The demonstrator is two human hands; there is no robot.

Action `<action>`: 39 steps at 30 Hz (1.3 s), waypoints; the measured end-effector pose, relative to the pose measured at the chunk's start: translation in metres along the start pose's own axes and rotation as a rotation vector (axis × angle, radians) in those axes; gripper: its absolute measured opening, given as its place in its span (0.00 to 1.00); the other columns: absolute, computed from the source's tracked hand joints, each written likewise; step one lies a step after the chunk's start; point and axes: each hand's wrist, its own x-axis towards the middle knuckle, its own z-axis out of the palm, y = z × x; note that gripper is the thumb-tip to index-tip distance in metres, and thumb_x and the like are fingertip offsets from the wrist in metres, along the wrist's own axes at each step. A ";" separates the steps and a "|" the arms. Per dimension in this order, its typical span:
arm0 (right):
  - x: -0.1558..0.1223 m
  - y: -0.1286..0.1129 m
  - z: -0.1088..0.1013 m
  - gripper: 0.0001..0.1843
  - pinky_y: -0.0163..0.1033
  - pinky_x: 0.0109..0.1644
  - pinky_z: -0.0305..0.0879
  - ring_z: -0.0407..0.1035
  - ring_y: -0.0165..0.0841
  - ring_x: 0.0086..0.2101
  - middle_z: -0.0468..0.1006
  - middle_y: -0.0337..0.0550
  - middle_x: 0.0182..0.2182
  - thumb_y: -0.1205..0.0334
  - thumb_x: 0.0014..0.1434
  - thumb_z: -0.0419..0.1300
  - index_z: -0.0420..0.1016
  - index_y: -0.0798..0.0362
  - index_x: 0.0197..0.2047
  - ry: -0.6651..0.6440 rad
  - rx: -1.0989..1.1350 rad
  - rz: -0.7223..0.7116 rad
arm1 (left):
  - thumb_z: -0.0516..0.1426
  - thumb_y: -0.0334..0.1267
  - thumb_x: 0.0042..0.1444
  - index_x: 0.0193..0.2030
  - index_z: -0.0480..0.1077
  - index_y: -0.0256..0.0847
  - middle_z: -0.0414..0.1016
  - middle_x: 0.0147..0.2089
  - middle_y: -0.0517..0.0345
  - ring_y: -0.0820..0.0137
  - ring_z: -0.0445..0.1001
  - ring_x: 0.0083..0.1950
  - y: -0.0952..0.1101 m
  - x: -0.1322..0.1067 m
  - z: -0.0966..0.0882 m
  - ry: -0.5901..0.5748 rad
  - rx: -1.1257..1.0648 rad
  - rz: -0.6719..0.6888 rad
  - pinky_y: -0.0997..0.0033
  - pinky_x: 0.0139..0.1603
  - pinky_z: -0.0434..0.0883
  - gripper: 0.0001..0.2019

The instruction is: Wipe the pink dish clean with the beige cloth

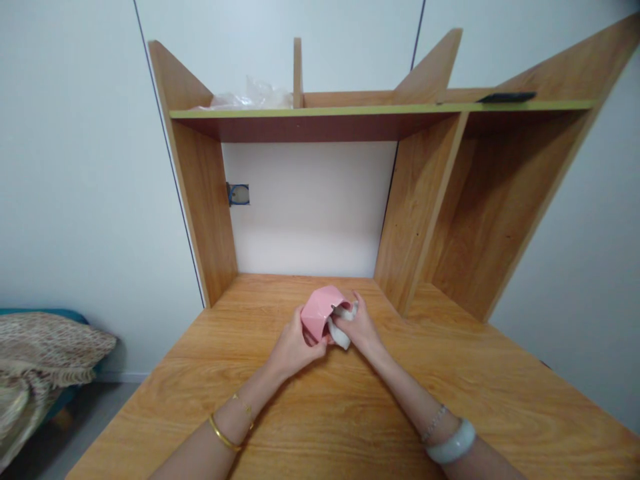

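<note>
A glossy pink faceted container (320, 310) is held tilted above the desk, its opening turned toward my right side. My left hand (297, 343) is wrapped round its left side and underside. With my right hand (361, 327) I grip a crumpled white cloth or tissue (340, 337) at the opening, and part of it hangs out below the rim. Some of my right fingertips are hidden by the white material and the container's edge. What lies deeper inside the container does not show.
The wooden desk (320, 413) carries a shelf unit (310, 115) at its back. Clear plastic wrapping (253, 95) and a flat black object (507, 97) lie on the upper shelf. A wall socket opening (239, 194) shows behind. A patterned fringed blanket (45, 353) is at the left.
</note>
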 end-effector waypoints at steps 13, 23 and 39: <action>-0.018 -0.024 -0.013 0.41 0.33 0.24 0.55 0.67 0.35 0.23 0.69 0.37 0.20 0.55 0.48 0.54 0.42 0.60 0.61 0.026 -0.183 -0.082 | 0.57 0.35 0.42 0.55 0.51 0.37 0.69 0.46 0.50 0.65 0.69 0.43 0.008 0.001 -0.011 0.045 0.332 0.041 0.66 0.43 0.67 0.32; -0.017 -0.013 0.005 0.47 0.39 0.34 0.66 0.69 0.35 0.31 0.72 0.42 0.33 0.53 0.42 0.60 0.40 0.55 0.60 -0.022 0.178 -0.120 | 0.59 0.41 0.42 0.41 0.53 0.39 0.69 0.34 0.57 0.72 0.69 0.29 0.002 -0.002 -0.006 0.121 0.228 -0.029 0.74 0.28 0.66 0.22; -0.007 -0.029 -0.019 0.41 0.35 0.32 0.61 0.71 0.40 0.34 0.76 0.50 0.32 0.56 0.46 0.59 0.48 0.60 0.60 -0.036 -0.326 0.019 | 0.56 0.39 0.44 0.63 0.41 0.39 0.71 0.41 0.52 0.67 0.71 0.35 0.014 -0.001 -0.009 0.035 0.421 0.004 0.68 0.36 0.68 0.39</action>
